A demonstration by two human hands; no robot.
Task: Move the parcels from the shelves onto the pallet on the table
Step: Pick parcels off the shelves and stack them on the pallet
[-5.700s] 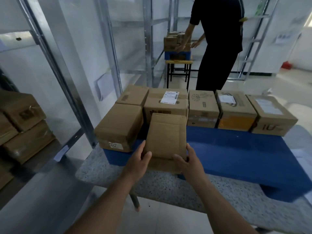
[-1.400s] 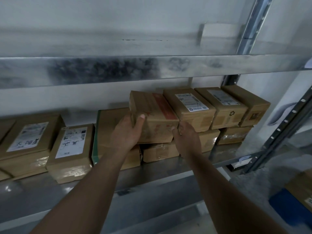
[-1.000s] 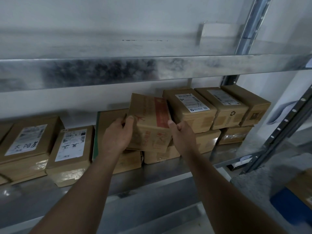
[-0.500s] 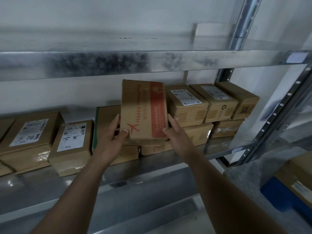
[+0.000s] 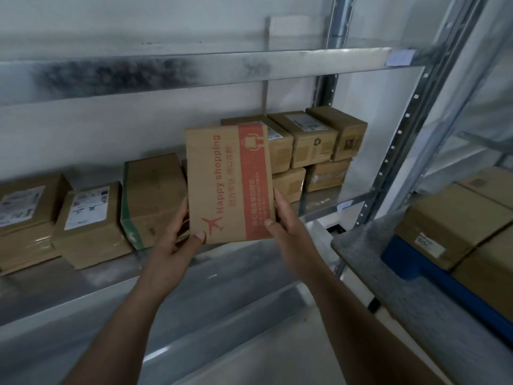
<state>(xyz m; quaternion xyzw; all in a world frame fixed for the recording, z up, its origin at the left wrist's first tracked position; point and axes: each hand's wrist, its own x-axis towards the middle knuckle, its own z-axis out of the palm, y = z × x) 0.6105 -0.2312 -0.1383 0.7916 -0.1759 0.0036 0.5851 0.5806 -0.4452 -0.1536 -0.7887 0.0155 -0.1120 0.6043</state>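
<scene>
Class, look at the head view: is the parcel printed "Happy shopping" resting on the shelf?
No: the parcel is lifted clear of the shelf, held between the left hand and right hand.

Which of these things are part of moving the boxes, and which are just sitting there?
Part of the job:
- Happy shopping parcel, held by left hand and right hand
- parcels on the shelf
- blue pallet on the table

Just there:
- shelf post
- small paper tag
</scene>
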